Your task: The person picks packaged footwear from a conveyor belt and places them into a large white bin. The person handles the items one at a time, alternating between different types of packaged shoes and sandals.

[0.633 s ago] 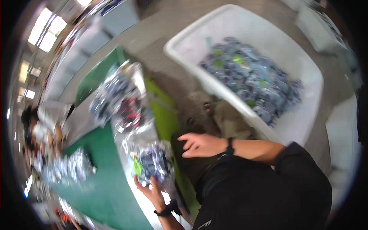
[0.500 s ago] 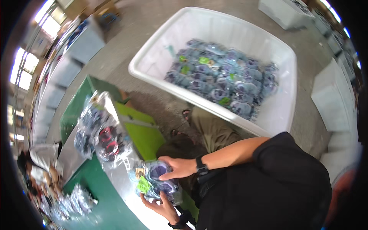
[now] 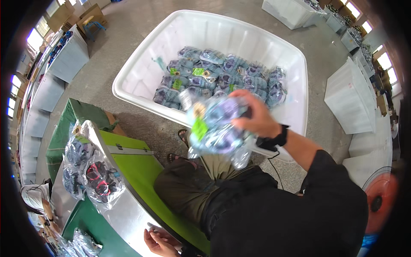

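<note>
My right hand (image 3: 260, 118) grips a clear plastic bag of shoes (image 3: 216, 124), pale blue and purple with a green tag. It hangs in the air over the near rim of a large white bin (image 3: 132, 64). Inside that bin, similar bagged shoes (image 3: 229, 81) lie in rows. At the lower edge, my left hand (image 3: 160, 243) rests by the metal border of the table (image 3: 137, 214), its fingers loosely bent and apart, holding nothing that I can see.
More bagged shoes (image 3: 102, 182), some with red trim, lie on the table's metal end at left. The table has a green top (image 3: 85, 220) and a lime-green side panel (image 3: 132, 167). An orange fan (image 3: 379, 201) stands at right. White bins (image 3: 353, 96) line both sides.
My right hand has lifted the bagged shoes off the table and carried them up and right to the bin. My left hand has let go and sits lower, near the table edge.
</note>
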A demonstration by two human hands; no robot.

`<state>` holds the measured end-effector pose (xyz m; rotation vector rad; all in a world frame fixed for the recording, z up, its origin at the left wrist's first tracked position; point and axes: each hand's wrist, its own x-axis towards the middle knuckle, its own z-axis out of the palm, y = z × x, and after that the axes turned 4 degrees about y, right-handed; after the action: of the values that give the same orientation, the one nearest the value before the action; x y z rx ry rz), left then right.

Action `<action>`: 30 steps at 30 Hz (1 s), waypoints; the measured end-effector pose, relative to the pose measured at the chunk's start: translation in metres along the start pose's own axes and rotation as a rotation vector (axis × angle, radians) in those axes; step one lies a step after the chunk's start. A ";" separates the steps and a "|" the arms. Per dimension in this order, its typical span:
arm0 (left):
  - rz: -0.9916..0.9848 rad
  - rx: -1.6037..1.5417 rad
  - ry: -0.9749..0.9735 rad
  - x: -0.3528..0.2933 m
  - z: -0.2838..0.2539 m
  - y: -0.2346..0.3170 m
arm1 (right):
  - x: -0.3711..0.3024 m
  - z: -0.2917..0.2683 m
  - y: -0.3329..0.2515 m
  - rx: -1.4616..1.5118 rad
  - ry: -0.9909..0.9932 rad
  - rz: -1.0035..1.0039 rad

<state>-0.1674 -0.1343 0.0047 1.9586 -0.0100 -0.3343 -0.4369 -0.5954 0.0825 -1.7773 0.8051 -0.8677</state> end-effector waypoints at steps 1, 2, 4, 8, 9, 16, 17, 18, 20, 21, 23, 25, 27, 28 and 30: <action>-0.024 -0.033 0.006 -0.002 0.000 -0.001 | -0.006 -0.024 -0.001 0.057 0.061 0.066; -0.048 -0.066 0.012 -0.002 0.003 0.000 | -0.007 -0.047 0.000 -0.018 0.131 0.073; -0.087 -0.131 0.022 -0.001 0.007 0.004 | -0.013 -0.085 0.011 -0.116 0.230 0.108; -0.086 -0.152 0.005 0.005 0.009 0.013 | -0.024 -0.148 0.069 -0.507 0.222 0.369; -0.090 -0.125 -0.007 0.007 0.007 0.014 | -0.030 -0.158 0.090 -0.559 0.206 0.472; -0.096 -0.066 -0.007 0.006 -0.001 0.012 | -0.061 -0.201 0.213 -0.971 0.054 0.770; -0.089 -0.074 -0.012 0.006 0.000 0.012 | -0.061 -0.205 0.223 -0.987 0.081 0.808; -0.062 -0.073 -0.006 0.006 0.000 0.011 | -0.062 -0.207 0.231 -1.019 0.110 0.860; -0.009 -0.072 0.004 0.007 0.003 0.010 | -0.061 -0.210 0.240 -1.091 0.186 0.909; 0.001 -0.063 0.008 0.007 0.004 0.010 | -0.060 -0.211 0.243 -1.113 0.224 0.932; 0.023 -0.043 0.012 0.006 0.004 0.011 | -0.058 -0.209 0.247 -1.109 0.244 0.900; -0.040 -0.044 0.009 0.005 0.002 0.014 | -0.056 -0.204 0.251 -0.986 0.208 0.833; -0.084 -0.029 0.001 0.006 0.002 0.016 | -0.056 -0.195 0.255 -0.971 0.182 0.733; -0.092 -0.012 -0.002 0.007 0.003 0.016 | -0.057 -0.193 0.255 -0.811 0.183 0.796; -0.091 -0.057 -0.017 0.008 0.005 0.015 | -0.056 -0.181 0.255 -0.494 0.140 0.914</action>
<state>-0.1588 -0.1462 0.0147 1.9035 0.0766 -0.4066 -0.6534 -0.7147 -0.1170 -1.4746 1.8406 -0.1756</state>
